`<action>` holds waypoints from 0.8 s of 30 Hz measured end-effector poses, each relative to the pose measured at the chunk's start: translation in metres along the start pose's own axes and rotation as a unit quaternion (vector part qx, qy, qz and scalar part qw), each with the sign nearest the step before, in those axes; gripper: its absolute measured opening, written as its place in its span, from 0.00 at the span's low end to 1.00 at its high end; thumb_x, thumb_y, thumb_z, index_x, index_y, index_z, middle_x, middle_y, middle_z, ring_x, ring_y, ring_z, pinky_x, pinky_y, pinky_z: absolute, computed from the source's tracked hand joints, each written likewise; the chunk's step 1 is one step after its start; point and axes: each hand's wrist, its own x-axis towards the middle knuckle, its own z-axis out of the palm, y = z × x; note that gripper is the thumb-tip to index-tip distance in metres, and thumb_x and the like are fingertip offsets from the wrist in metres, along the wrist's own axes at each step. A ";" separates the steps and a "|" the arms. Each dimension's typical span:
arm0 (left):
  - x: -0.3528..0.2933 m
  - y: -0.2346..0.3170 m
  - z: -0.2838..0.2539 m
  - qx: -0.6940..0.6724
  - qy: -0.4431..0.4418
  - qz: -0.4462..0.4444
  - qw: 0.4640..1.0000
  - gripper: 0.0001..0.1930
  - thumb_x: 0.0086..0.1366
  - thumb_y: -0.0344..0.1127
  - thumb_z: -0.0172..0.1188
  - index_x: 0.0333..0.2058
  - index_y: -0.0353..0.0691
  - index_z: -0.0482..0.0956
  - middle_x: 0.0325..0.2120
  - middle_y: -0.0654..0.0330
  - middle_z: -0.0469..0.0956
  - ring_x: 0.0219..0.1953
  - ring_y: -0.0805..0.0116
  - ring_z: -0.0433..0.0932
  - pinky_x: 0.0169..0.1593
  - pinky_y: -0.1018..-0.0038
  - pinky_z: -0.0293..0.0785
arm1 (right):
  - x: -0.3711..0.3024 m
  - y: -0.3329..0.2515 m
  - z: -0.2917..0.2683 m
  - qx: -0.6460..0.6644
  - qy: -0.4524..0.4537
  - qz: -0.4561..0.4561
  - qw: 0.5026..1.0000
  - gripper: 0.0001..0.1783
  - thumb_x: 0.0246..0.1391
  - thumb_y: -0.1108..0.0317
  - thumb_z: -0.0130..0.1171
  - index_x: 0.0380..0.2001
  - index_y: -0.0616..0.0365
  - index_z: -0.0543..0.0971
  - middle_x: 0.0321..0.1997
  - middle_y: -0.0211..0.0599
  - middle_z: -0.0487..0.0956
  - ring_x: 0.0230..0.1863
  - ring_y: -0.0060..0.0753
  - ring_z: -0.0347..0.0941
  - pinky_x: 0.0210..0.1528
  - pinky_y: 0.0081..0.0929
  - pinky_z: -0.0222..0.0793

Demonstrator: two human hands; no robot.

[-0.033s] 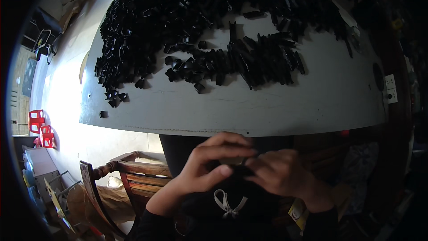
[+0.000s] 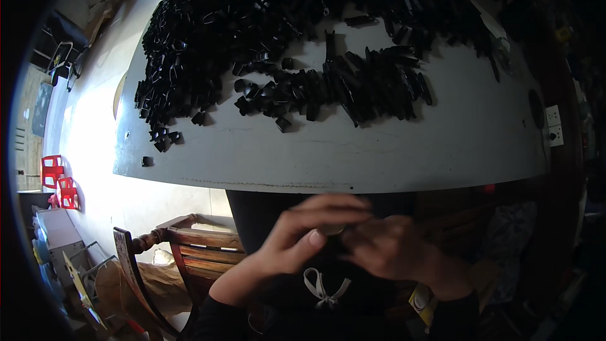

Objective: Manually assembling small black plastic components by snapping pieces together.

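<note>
In front of my body, just below the table's near edge, my two hands meet. My left hand (image 2: 309,230) is curved, with its fingers bent toward the right and the thumb below them. My right hand (image 2: 392,247) is bunched against the left fingertips and smeared by motion. Whatever lies between the fingers is too dark and hidden to name. Beyond them, a group of small black plastic-looking pieces (image 2: 278,95) lies on the table, alongside longer black pieces (image 2: 372,82). A much larger black heap (image 2: 208,38) covers the far side.
The grey-white tabletop (image 2: 284,158) ends in a curved near edge. One small black piece (image 2: 147,161) lies alone at the near left. A wooden chair (image 2: 202,246) stands at my left, with red stools (image 2: 52,172) farther off. A wall socket (image 2: 554,125) is at the right.
Both hands have shifted slightly down, away from the table edge. The left fingers have moved a little to the right, over the right hand's fingertips. The black pieces have not moved.
</note>
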 end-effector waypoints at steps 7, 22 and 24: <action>-0.012 -0.016 0.008 -0.111 -0.029 -0.031 0.993 0.34 0.70 0.56 0.38 0.34 0.28 0.83 0.37 0.44 0.81 0.43 0.51 0.80 0.50 0.62 0.74 | 0.009 -0.015 0.012 0.061 -0.047 -0.043 0.996 0.13 0.48 0.66 0.65 0.38 0.56 0.79 0.37 0.42 0.78 0.30 0.37 0.79 0.25 0.27 0.76; 0.056 -0.044 -0.065 0.644 0.234 -0.120 0.718 0.14 0.59 0.41 0.61 0.31 0.40 0.66 0.27 0.58 0.75 0.28 0.57 0.78 0.27 0.65 0.71 | 0.030 0.132 -0.026 -0.176 0.088 0.345 0.918 0.14 0.52 0.67 0.61 0.37 0.62 0.70 0.35 0.46 0.77 0.35 0.47 0.76 0.36 0.38 0.71; 0.049 -0.040 -0.066 0.646 0.229 -0.122 0.718 0.14 0.59 0.41 0.61 0.31 0.40 0.66 0.29 0.57 0.75 0.30 0.58 0.79 0.28 0.65 0.72 | 0.021 0.134 -0.024 -0.191 0.096 0.331 0.919 0.13 0.53 0.66 0.60 0.36 0.62 0.70 0.33 0.46 0.78 0.33 0.46 0.77 0.35 0.38 0.71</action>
